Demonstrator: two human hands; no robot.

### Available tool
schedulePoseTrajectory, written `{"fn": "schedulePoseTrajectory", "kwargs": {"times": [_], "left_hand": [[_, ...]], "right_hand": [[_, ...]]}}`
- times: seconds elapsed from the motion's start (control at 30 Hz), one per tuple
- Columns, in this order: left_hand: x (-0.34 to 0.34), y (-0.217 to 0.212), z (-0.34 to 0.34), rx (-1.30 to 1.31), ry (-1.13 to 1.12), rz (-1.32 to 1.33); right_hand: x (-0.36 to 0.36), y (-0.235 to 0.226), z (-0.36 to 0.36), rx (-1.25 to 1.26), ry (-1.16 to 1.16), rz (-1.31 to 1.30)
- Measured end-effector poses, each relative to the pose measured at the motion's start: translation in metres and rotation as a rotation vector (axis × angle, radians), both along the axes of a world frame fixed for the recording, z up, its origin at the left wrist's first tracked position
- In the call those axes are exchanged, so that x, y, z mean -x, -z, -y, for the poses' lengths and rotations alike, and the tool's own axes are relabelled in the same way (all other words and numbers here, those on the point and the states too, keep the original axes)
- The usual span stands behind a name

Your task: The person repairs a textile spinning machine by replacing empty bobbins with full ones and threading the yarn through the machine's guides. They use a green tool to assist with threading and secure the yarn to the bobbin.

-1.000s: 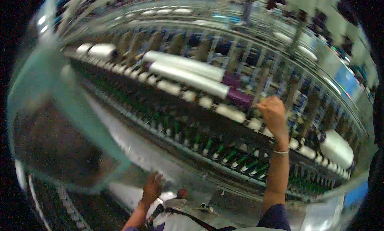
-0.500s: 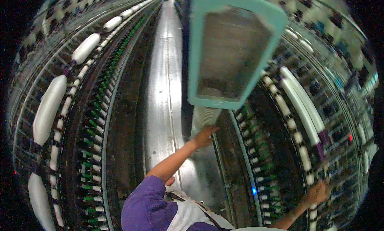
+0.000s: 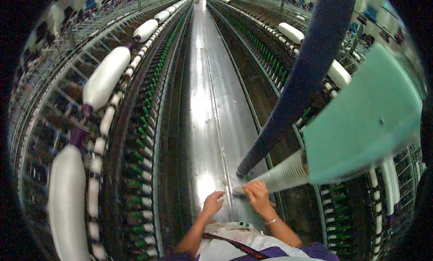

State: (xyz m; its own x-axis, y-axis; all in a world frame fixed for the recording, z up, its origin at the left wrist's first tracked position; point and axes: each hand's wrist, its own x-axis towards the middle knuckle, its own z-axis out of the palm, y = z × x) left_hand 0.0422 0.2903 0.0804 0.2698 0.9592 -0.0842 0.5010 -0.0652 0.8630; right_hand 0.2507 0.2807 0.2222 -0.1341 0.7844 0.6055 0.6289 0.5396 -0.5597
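Observation:
My left hand [image 3: 213,203] is in front of my waist, its fingers loosely curved and apart, with nothing visible in them. To its right, my right hand [image 3: 258,197] is raised with its fingertips pressed together; what they pinch is too small to make out. It is close to the lower end of a pale ribbed hose [image 3: 286,174], which leads up to a large blue-green hood [image 3: 367,121]. Beyond the right hand hangs a thick dark-blue tube [image 3: 300,80], reaching down near the floor. Small green-ended bobbins [image 3: 244,224] show at the top of my white apron [image 3: 230,238].
Spinning frames line both sides of a shiny metal aisle floor [image 3: 203,103]. On the left hang fat white roving bobbins [image 3: 107,78] above white rollers [image 3: 93,193] and a row of green spindles [image 3: 145,137]. More spindles [image 3: 340,216] stand at the right.
My left hand has come off the ribbed hose and back to my waist. My right hand has moved in from the right-hand rollers. In view, the hood now appears farther right and tilted.

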Motion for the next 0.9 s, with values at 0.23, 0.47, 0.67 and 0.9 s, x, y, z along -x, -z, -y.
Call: {"fn": "schedulePoseTrajectory", "kwargs": {"times": [0.23,0.47,0.67,0.9], "left_hand": [[0.020,0.042,-0.153,0.067,-0.014,0.144],[0.072,0.053,-0.415,0.081,-0.036,-0.082],[0.136,0.031,-0.647,-0.068,-0.266,0.113],[0.188,0.062,-0.916,0.289,-0.303,-0.002]], "right_hand": [[0.004,0.002,-0.286,-0.033,0.172,0.060],[-0.031,0.033,-0.543,0.213,0.349,-0.689],[-0.001,-0.136,-0.800,0.070,-0.696,-1.902],[0.015,-0.286,-0.997,-0.502,-1.538,-1.344]]}}
